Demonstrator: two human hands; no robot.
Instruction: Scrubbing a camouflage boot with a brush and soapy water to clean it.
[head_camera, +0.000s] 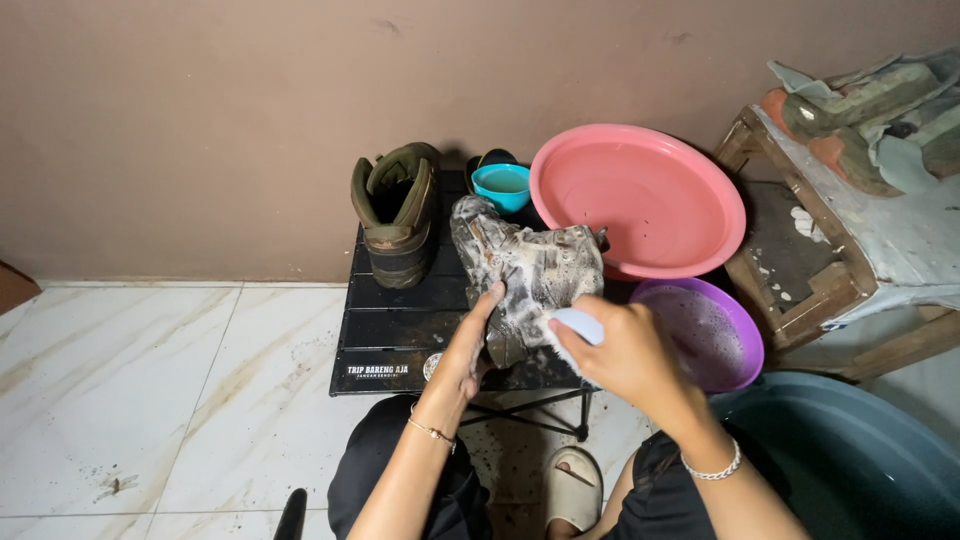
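Observation:
A soapy, foam-covered boot (525, 270) lies on its side on a small black folding table (395, 320). My left hand (470, 345) steadies the boot from its near left side, fingers pressed on it. A pale blue brush (578, 325) is gripped in my right hand (620, 350) and held against the boot's near right side. A second olive-brown boot (397, 210) stands upright at the table's back left, untouched.
A small turquoise bowl (502, 185) sits at the table's back. A large pink basin (640, 200) leans behind, a purple bowl (715, 335) of suds to the right, a dark blue tub (850, 460) near right. A worn wooden bench (830, 250) stands right; tiled floor (130, 390) left.

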